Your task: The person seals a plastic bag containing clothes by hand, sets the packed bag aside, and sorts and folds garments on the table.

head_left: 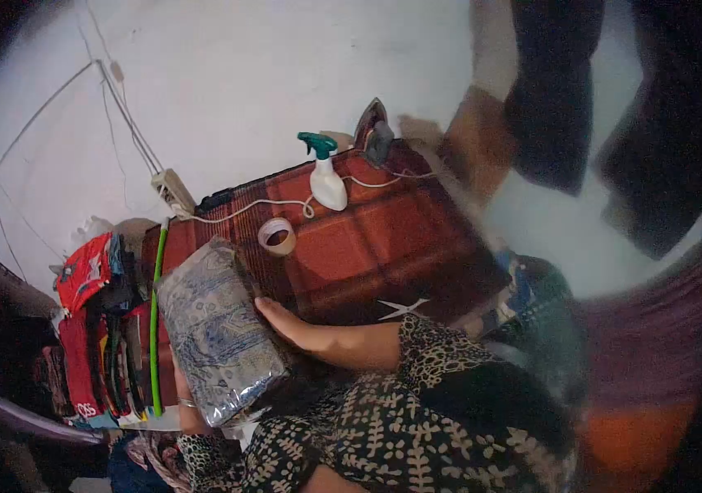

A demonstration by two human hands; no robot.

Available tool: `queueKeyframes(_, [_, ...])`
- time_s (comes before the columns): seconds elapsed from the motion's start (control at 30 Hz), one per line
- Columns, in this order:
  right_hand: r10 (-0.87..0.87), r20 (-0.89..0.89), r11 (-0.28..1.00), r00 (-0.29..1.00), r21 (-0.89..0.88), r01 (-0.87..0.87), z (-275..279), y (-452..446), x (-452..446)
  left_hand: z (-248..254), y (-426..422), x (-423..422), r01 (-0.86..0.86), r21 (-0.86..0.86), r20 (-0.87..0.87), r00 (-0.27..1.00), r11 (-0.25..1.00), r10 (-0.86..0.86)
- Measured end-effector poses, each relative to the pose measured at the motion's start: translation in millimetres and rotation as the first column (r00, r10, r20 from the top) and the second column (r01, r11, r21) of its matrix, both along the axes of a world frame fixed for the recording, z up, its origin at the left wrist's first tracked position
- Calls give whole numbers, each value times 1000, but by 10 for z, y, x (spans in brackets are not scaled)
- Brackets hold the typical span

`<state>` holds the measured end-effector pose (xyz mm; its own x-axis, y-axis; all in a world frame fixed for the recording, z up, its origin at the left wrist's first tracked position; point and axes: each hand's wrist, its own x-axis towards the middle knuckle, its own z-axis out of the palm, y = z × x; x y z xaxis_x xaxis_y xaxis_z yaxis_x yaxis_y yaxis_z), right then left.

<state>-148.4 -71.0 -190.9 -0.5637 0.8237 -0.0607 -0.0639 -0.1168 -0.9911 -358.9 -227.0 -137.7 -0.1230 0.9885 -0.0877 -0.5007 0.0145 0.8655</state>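
A patterned grey-blue folded cloth in clear plastic, a package, lies tilted between my two hands. My right hand presses its right side, with the thumb at the edge and the other fingers hidden. At the lower left of the package is my left hand, mostly hidden behind it. Above the package, a roll of tape rests on the red-brown checked cloth. White scissors lie open to the right of my right hand.
A spray bottle and an iron stand near the wall. A power strip trails a white cord across the cloth. Stacked folded clothes and a green stick are at left. Dark garments hang upper right.
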Motion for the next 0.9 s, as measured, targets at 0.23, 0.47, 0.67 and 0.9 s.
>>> queueKeyframes(0.23, [-56, -34, 988, 998, 142, 60, 236, -198, 236, 326, -52, 228, 77, 47, -50, 996, 996, -75])
queueKeyframes(0.47, [-13, -397, 885, 918, -433, -174, 963, -549, 1571, 620, 83, 1145, 253, 77, -126, 962, 964, -242])
queueKeyframes(0.67, [-269, -279, 860, 922, -501, 99, 1538, -704, 2705, 816, 687, 2138, 323, -47, 64, 945, 945, -320])
queueKeyframes(0.9, [-474, -52, 854, 879, -270, 444, 1486, -347, 3892, -304, 2039, 3107, 538, 198, -6, 836, 819, -548])
